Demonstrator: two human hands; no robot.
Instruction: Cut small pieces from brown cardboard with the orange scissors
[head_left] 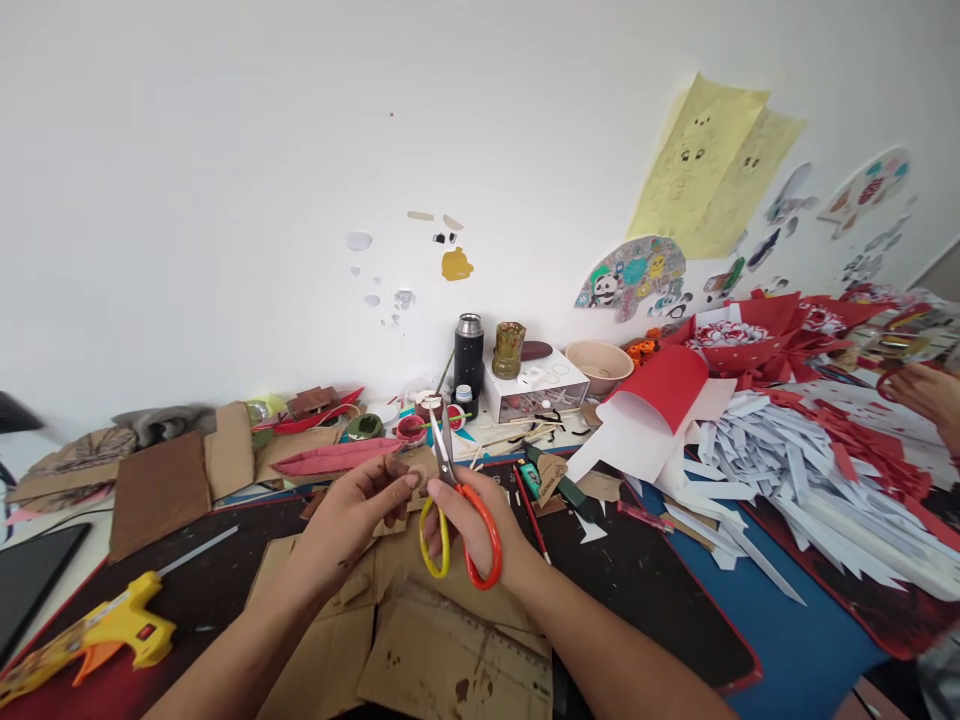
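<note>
Mid-cut: a small brown cardboard piece (395, 468) is pinched in the left hand (352, 520) above the cardboard sheets (450, 650); scissors (457, 520), blades parted, are gripped by the right hand (480, 530). Closing along the edge is needed next.

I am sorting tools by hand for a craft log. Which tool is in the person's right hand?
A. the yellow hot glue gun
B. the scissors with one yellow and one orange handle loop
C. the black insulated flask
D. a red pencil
B: the right hand has fingers through the loops of the yellow-and-orange-handled scissors, blades pointing up, while the yellow hot glue gun lies untouched on the dark desk mat.
</note>
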